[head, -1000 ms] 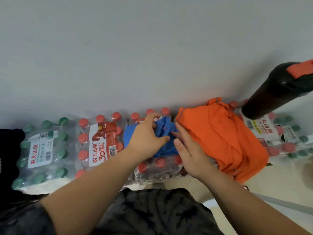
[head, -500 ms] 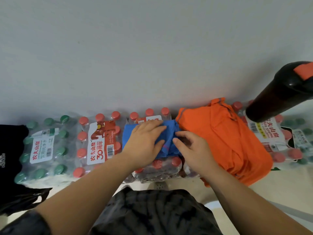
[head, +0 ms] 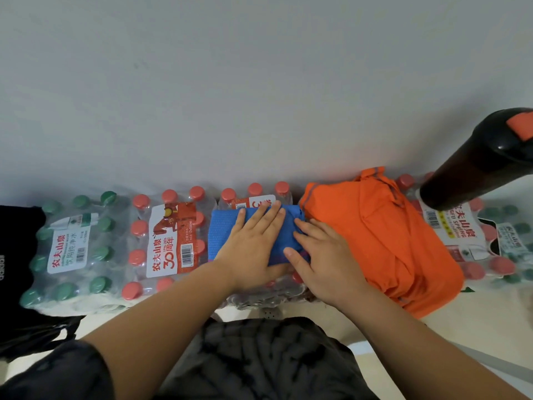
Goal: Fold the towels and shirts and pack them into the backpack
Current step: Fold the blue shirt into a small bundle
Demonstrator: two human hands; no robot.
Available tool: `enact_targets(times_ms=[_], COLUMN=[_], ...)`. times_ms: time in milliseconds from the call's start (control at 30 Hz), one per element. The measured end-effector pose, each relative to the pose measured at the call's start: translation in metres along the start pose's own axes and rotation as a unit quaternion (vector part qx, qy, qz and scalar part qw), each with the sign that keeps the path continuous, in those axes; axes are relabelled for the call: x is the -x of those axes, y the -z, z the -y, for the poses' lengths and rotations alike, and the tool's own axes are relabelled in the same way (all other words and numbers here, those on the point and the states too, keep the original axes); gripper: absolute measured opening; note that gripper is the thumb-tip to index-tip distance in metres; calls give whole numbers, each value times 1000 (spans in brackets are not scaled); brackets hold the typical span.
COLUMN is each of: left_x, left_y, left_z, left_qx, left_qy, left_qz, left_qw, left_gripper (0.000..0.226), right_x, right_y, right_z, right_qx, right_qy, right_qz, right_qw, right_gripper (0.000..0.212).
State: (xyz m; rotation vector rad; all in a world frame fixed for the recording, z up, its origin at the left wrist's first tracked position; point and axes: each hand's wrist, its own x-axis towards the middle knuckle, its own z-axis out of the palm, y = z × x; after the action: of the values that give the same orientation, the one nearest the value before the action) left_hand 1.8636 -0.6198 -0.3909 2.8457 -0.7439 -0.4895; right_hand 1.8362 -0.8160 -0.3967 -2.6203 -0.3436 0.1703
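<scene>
We are pressing our left hand [head: 253, 249] flat on the folded blue towel [head: 223, 235], fingers straight, slightly spread, pointing at the wall [head: 259, 96]. Our right hand [head: 326, 264] is resting on the towel's right end, fingers straight. The towel is lying under both sets of fingers on a red-capped bottle pack [head: 255, 190], its long axis running crosswise to them, left to right. The orange shirt [head: 383, 241] is sitting just right of our right fingers, the black backpack [head: 17, 284] well left of our left ones.
</scene>
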Motion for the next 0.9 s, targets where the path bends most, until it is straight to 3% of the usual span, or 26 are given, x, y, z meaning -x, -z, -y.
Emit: enact_targets(times_ms=[100,200,300,400,567,700,800,900], left_x=[23,43,52,52,40,30,29,33], left_y=[7,15,15,16,20,26,30,28], left_z=[14,30,43,44,36,34,38,45], left_qx=[86,176,240,287,347,376,443,583], left_qy=[44,160,240,258,275,324,367,408], left_qz=[-122,-196,-186,-141,-106,-123,-137,-137], left_qw=[988,951,922,912,890,859,806,689], left_gripper=[90,72,69,75,83,84,67,44], right_x=[-6,-18,-29,-29,-29,-26,-19,-15], right_y=[6,8,-4,-22,-27,-21,-17,-22], right_z=[6,22,32,26,19,25,35,47], right_qx=[36,78,157,179,160,175,189,176], right_qy=[17,54,83,86,89,88,76,76], right_qz=[-61,-77,14,99,101,86,51,51], right_qw=[997,993,984,975,978,977,978,980], right_gripper=[61,60,71,79,80,81,82,87])
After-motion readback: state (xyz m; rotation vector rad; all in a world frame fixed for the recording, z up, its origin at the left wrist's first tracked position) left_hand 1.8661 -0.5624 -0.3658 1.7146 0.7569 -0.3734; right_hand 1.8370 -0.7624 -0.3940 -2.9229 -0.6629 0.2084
